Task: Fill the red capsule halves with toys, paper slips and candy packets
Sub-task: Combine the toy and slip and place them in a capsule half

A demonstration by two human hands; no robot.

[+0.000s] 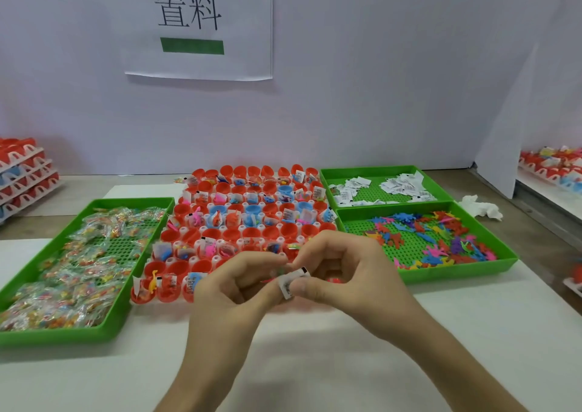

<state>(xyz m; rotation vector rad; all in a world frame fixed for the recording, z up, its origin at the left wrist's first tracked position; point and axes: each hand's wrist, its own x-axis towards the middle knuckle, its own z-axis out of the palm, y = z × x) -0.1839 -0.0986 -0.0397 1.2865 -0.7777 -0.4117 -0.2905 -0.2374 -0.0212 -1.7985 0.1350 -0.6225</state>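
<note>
A white rack of red capsule halves [252, 216] lies in the middle of the table; many halves hold toys, slips and packets, and a few are blue. My left hand [230, 288] and my right hand [343, 273] meet over the rack's front edge. Between their fingertips they pinch a white paper slip [293, 281] and what looks like a small clear candy packet [278, 271]. The hands hide the front-right capsules.
A green tray of candy packets [75, 263] lies left of the rack. At the right stand a green tray of paper slips [382, 188] and, nearer, a green tray of small coloured toys [431, 241]. Stacked capsule racks [25, 172] sit far left. A crumpled tissue [482, 207] lies far right.
</note>
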